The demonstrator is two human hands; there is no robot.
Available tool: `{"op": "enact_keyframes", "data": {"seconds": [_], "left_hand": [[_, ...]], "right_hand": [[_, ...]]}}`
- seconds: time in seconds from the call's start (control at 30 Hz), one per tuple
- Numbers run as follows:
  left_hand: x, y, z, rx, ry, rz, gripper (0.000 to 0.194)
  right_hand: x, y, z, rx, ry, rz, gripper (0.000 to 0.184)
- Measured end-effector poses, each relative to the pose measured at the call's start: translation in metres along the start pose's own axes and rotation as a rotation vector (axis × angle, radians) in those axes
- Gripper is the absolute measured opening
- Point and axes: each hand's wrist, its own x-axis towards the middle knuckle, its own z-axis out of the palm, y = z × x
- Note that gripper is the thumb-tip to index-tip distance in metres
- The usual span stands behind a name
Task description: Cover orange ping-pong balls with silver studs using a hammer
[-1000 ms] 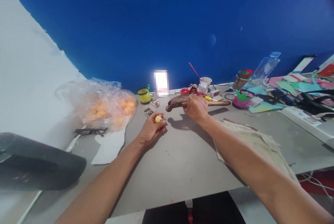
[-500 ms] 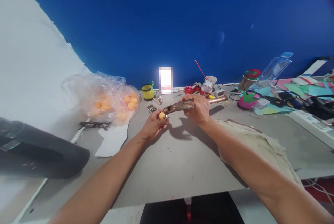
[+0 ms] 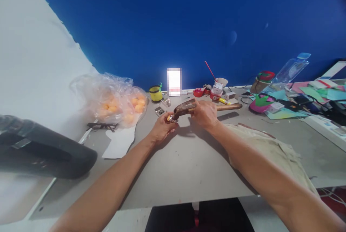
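Grey and smooth, the table (image 3: 186, 167) is spreading nearest to the body, and a wrinkled beige cloth (image 3: 259, 143) is lying on it at four o'clock from the hands. Further on, the left hand (image 3: 162, 128) is grasping a small yellow ball (image 3: 170, 118) between its fingers. Shiny, silver-looking pieces are showing on the round surface of this ball. The ball is lying at one o'clock from the middle of the left hand, which is the nearer one, and at nine o'clock from the right hand (image 3: 205, 114).

The right hand is keeping a clenched grip around the hammer (image 3: 186, 108). The long axis of the hammer is running almost level, from the head at nine o'clock to the worn wooden handle end at three o'clock. Its dark, rough metal head is pointing down at the ball; whether it is touching or only hanging just above, I am not able to tell.

Beyond the left hand, at twelve o'clock, a little tray (image 3: 160, 111) is holding small metallic bits. At ten o'clock from the ball, a thin, crumpled plastic bag (image 3: 108, 86) is covering round orange balls (image 3: 110, 106). Farthest, the flat blue wall (image 3: 151, 26) is standing.
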Motion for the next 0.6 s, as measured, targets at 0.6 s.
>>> {"op": "enact_keyframes", "data": {"seconds": [0.6], "left_hand": [[-0.0014, 0.0029, 0.0017, -0.032, 0.004, 0.003, 0.047]], "right_hand": [[0.0008, 0.0023, 0.0050, 0.025, 0.240, 0.011, 0.036]]}}
